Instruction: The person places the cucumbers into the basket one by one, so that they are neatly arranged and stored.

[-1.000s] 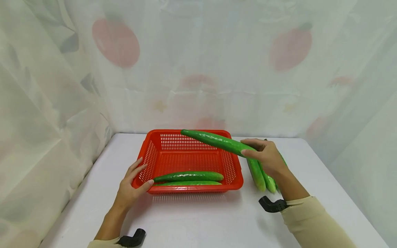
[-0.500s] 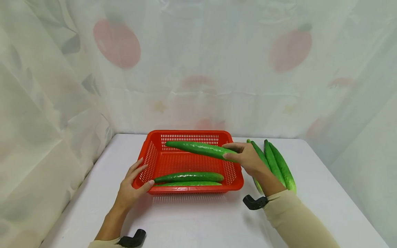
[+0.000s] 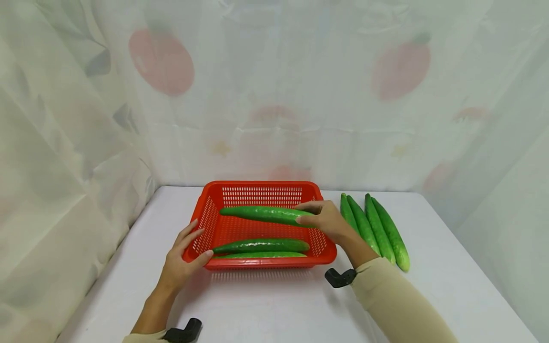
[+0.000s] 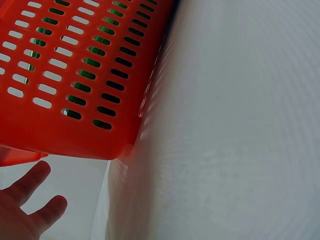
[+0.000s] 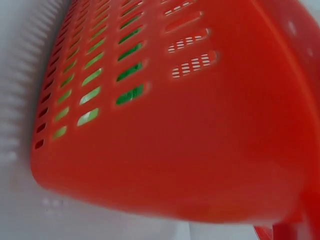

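A red plastic basket [image 3: 261, 261] stands on the table, its walls pierced with slots. My right hand [image 3: 328, 221] grips the right end of a long green cucumber [image 3: 257, 213], which lies crosswise over the basket's inside. Whether its underside touches the basket floor, I cannot tell. Two more cucumbers lie side by side along the front wall, a darker one [image 3: 261, 245] and a lighter one [image 3: 263, 255] partly hidden by the rim. My left hand [image 3: 180, 259] rests at the basket's front left corner with fingers extended and thumb on the rim. Neither the right hand nor its cucumber shows in the right wrist view.
Several cucumbers [image 3: 379, 228] lie on the white table [image 3: 274, 305] right of the basket, pointing away from me. A pale curtain with fruit prints [image 3: 274, 95] hangs behind the table, and similar cloth covers both sides.
My right hand has carried the cucumber left and down from beside the basket into its opening, turning it nearly level. The cucumbers on the right are uncovered. The left hand has stayed put.
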### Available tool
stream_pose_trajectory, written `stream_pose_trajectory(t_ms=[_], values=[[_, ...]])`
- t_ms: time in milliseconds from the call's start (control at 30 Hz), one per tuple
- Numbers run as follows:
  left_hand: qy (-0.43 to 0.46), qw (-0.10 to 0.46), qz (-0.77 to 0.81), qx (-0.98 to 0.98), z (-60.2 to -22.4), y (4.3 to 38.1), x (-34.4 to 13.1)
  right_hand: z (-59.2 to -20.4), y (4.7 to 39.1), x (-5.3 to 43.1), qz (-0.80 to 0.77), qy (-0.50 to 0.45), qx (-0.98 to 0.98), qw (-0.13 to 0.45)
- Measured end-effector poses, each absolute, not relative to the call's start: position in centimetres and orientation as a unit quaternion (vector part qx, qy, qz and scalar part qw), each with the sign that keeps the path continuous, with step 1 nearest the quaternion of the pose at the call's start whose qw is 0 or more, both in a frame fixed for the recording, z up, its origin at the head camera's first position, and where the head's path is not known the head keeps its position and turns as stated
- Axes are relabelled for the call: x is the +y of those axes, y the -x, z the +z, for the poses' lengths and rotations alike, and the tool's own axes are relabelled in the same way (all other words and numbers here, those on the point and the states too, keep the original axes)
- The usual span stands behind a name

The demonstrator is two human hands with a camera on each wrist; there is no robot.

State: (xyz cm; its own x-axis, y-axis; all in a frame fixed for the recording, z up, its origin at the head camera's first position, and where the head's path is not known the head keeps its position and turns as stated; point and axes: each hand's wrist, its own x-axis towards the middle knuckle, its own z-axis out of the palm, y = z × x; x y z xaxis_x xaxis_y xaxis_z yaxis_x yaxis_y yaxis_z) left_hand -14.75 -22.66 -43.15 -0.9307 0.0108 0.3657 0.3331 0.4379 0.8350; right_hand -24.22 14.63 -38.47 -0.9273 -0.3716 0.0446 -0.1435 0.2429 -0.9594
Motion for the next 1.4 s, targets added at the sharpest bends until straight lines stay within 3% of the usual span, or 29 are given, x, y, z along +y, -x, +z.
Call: stream_pose_trajectory(t_ms=[233, 667, 1033, 1400], values=[[0.107, 0.155, -0.520, -0.833, -41.1, 13.8, -21.6, -38.3, 24.5, 13.8, -0.580, 0.180, 0.787, 0.105], [0.104, 0.152, -0.519, -0.835, -44.5, 15.2, -23.2, -39.2, 25.1, 12.1, -0.550, 0.170, 0.807, 0.131], [0.114, 0.160, -0.522, -0.830, -40.9, 13.5, -21.8, -39.8, 25.7, 11.2, -0.494, 0.196, 0.837, 0.132], [0.109, 0.160, -0.521, -0.831, -40.7, 13.7, -22.0, -39.6, 26.1, 10.3, -0.420, 0.195, 0.876, 0.134]])
